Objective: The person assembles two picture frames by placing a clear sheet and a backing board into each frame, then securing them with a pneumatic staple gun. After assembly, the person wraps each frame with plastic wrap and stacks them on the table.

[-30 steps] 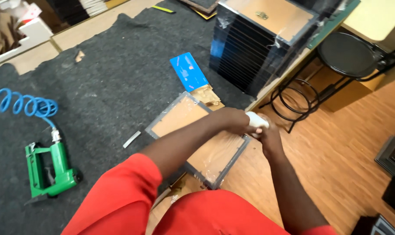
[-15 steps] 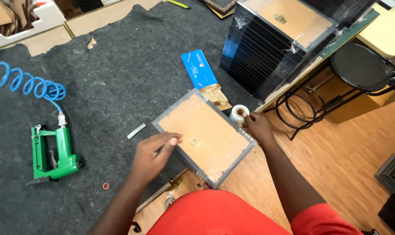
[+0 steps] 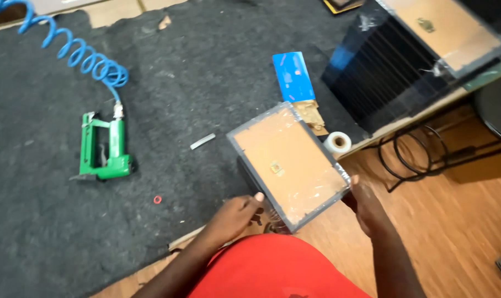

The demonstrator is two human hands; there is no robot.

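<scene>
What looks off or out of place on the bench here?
Small stray bits lie loose on the grey mat: a red ring near the green staple gun and a pale strip left of the wrapped frame stack. That stack sits askew, held by both hands.

Single head cam, looking steeply down, close over grey mat point(image 3: 195, 83).
</scene>
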